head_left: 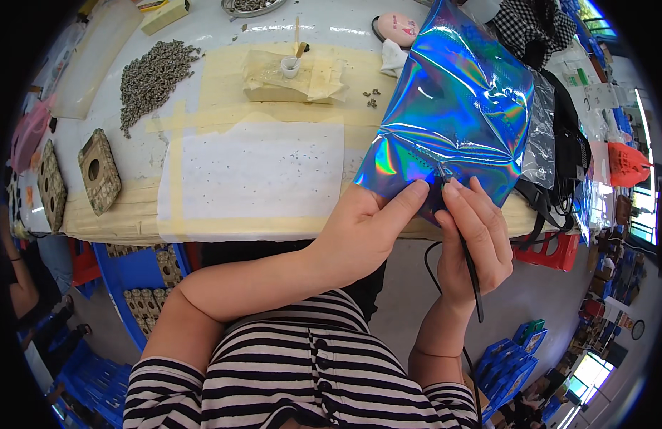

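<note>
My left hand [379, 227] grips the near edge of a shiny blue holographic sheet or bag [456, 93], thumb on top and fingers hidden beneath. Rows of small dots run across its creased surface. In a pinch, my right hand [481, 232] holds a slim black tool [474, 275], pen-thin, with a pale metallic tip against the sheet's near part. Whether it is tweezers or a pick I cannot tell. To the left of the hands lies a white paper [252, 175] taped to the table, with tiny scattered specks on it.
Behind the paper, a small white cup [290, 66] stands on a wrapped block [273, 87]. A heap of small metal parts [157, 75] lies farther left, near patterned plates [100, 171]. A pink rounded object [396, 30] and a black bag [570, 143] flank the sheet. Blue crates [130, 286] sit below.
</note>
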`<state>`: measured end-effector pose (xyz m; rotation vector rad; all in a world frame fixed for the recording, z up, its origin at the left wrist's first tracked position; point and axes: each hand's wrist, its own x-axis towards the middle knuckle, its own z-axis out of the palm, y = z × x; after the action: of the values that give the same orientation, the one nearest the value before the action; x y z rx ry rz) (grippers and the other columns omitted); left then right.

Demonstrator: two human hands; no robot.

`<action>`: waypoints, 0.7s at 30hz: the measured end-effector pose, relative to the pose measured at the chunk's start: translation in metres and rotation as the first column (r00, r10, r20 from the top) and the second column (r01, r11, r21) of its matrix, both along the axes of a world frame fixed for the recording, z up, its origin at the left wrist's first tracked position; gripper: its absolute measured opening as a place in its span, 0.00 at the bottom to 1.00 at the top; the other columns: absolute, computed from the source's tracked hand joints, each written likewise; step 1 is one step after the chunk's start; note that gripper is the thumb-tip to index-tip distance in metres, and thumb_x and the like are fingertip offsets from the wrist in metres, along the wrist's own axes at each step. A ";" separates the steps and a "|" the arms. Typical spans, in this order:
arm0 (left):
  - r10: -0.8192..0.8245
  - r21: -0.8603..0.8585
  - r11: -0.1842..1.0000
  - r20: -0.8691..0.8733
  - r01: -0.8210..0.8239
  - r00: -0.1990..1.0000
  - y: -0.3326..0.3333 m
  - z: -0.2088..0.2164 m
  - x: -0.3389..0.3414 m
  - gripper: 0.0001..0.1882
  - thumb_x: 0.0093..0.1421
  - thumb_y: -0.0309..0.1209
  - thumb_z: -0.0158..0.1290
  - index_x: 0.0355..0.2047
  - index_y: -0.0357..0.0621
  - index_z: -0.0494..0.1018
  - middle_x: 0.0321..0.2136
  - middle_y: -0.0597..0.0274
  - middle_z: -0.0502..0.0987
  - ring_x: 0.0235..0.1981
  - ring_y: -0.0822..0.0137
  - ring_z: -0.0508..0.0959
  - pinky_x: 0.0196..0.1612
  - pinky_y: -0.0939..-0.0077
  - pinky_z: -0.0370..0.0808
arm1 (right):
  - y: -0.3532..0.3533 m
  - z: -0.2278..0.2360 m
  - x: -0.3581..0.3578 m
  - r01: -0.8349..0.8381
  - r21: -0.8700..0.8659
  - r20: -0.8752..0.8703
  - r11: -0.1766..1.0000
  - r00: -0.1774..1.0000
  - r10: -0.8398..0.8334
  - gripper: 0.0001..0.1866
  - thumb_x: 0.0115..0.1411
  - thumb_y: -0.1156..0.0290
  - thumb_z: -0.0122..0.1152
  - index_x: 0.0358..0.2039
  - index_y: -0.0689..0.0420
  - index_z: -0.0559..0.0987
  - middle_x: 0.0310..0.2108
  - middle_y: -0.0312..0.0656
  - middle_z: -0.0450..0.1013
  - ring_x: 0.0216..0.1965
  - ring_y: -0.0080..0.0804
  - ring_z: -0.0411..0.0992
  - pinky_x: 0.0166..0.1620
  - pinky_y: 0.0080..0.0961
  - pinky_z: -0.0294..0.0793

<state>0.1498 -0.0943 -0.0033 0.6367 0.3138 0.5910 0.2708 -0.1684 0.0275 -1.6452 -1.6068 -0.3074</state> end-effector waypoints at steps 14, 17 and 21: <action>-0.026 -0.065 0.998 -0.098 0.020 0.995 -0.001 -0.003 0.001 0.14 0.68 0.28 0.42 0.52 0.37 0.66 0.47 0.59 0.73 0.49 0.70 0.73 0.51 0.71 0.72 | -0.003 0.003 -0.004 -0.070 0.014 -0.064 0.997 0.995 0.071 0.15 0.46 0.73 0.69 0.37 0.58 0.83 0.33 0.44 0.78 0.36 0.38 0.77 0.49 0.40 0.75; -0.016 0.002 1.000 -0.198 0.017 0.980 -0.002 -0.002 -0.002 0.11 0.67 0.31 0.44 0.44 0.37 0.69 0.36 0.65 0.71 0.37 0.76 0.70 0.37 0.78 0.68 | 0.005 0.013 -0.013 -0.144 -0.020 -0.066 0.989 0.988 0.142 0.15 0.45 0.72 0.69 0.36 0.57 0.83 0.33 0.42 0.78 0.37 0.37 0.77 0.50 0.42 0.74; 0.013 0.449 0.881 -0.338 0.149 0.941 0.007 -0.005 -0.012 0.10 0.64 0.33 0.47 0.39 0.38 0.69 0.32 0.64 0.71 0.32 0.75 0.68 0.31 0.77 0.65 | 0.029 0.034 -0.033 -0.262 -0.151 -0.024 0.953 0.965 0.262 0.11 0.46 0.75 0.66 0.33 0.62 0.82 0.31 0.45 0.78 0.39 0.42 0.76 0.55 0.47 0.69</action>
<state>0.1375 -0.0874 -0.0087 1.2224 0.4676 0.4899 0.2378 -0.1397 0.0613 -1.5169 -1.8597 -0.0446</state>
